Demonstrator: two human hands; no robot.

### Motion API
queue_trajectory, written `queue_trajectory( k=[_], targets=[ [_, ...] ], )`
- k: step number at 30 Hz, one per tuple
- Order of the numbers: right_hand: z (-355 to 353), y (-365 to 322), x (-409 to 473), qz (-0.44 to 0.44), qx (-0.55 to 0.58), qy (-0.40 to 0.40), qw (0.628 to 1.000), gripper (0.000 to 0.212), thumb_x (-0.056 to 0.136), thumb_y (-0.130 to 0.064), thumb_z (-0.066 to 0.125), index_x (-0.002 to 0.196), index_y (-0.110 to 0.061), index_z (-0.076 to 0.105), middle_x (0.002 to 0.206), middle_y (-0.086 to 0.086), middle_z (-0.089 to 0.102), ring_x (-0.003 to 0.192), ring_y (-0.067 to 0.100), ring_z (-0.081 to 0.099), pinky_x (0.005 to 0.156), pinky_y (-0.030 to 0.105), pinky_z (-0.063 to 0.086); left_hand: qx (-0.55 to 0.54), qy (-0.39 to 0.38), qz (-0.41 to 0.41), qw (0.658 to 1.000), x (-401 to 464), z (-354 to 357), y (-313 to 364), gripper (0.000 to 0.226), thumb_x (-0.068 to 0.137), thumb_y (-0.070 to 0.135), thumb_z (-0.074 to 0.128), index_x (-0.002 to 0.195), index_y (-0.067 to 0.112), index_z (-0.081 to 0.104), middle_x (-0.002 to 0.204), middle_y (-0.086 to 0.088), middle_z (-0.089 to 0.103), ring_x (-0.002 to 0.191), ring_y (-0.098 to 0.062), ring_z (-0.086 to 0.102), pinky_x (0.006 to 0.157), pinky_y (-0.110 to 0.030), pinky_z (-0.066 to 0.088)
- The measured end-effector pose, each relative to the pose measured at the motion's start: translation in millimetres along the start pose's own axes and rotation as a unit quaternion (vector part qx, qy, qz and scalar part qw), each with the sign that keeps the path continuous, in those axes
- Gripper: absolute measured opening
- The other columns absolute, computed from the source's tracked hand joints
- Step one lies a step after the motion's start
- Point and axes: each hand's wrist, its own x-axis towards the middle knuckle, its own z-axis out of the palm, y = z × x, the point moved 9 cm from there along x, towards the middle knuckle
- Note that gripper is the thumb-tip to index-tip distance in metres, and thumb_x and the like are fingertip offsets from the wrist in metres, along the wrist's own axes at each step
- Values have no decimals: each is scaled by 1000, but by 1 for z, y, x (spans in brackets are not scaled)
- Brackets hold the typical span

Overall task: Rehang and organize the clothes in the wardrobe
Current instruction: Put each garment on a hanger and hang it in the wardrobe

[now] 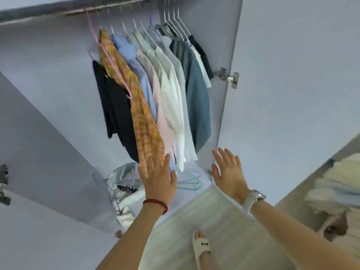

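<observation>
Several shirts hang close together on the wardrobe rail [78, 11]: a dark one [116, 114], an orange plaid one [140, 114], a light blue one [136, 61], a pink one [161, 114], white ones [173, 106] and a grey-blue one [196, 98]. The dark shirt hangs on a pink hanger [109, 57]. My left hand [158, 182], fingers spread and holding nothing, is in front of the plaid shirt's hem. My right hand [228, 172], also open, is by the edge of the right door [292, 94].
Crumpled clothes [124, 184] and loose hangers [190, 182] lie on the wardrobe floor. The left door [39, 152] stands open. A hinge [227, 76] sits on the right side panel. My slippered foot [201, 248] is on the light floor. A cat [334, 227] is at the right.
</observation>
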Motion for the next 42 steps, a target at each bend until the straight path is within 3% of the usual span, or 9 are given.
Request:
queue_trajectory(
  k=[6,10,14,21,27,32,37,40,42],
  targets=[
    [-32,122,-129,193,-35,-54,979,76,79,-49,5,140,-16,36,146,8,36,139,27,24,112,49,13,-49,-121,122,984,-57,65,119,52,85,37,34,128,17,54,134,-13,50,126,-34,45,96,-67,28],
    [-66,191,-206,311,-59,-56,947,72,80,-48,9,143,-20,28,150,4,28,140,24,17,114,45,11,-50,-184,219,957,-88,98,200,49,95,32,31,143,22,29,151,-5,24,141,-24,16,111,-53,10],
    [-107,262,-292,426,-52,-17,903,60,85,-35,23,141,-18,33,149,5,30,139,24,20,114,45,14,-49,-232,329,914,-122,126,304,52,98,32,32,146,23,17,155,-3,12,143,-20,7,114,-45,7],
    [-157,383,-440,606,-15,68,792,45,94,-18,42,137,-7,39,143,14,37,134,29,29,109,42,24,-48,-297,470,830,-196,155,487,50,98,29,33,146,22,18,154,-5,14,140,-19,15,115,-42,11],
    [-174,474,-568,731,50,138,667,41,92,-7,41,132,3,40,136,24,42,125,39,37,104,45,29,-20,-356,547,757,-275,219,599,50,95,22,39,143,18,26,148,-6,24,134,-24,25,109,-38,23],
    [-193,521,-676,814,53,202,542,42,93,-4,37,133,6,36,134,29,40,125,42,35,105,46,25,38,-380,621,685,-355,276,664,53,94,21,39,145,18,22,150,-7,22,137,-21,21,110,-35,26],
    [-190,559,-762,865,84,227,439,32,92,-9,38,117,9,42,124,33,44,116,44,40,95,45,30,111,-394,664,625,-418,331,700,59,96,27,38,147,26,8,156,-4,-1,143,-25,1,114,-39,14],
    [-180,583,-778,869,123,197,436,20,92,-15,37,97,3,44,109,30,53,95,38,49,77,40,36,160,-426,650,608,-436,362,700,61,96,29,39,147,28,7,155,-4,-10,142,-26,-8,115,-42,11],
    [-176,596,-780,870,129,179,441,28,91,-23,38,100,2,47,109,26,55,99,39,49,83,42,39,190,-449,634,600,-439,377,695,62,96,30,38,147,28,3,155,-3,-15,142,-25,-14,116,-44,9]
  ],
)
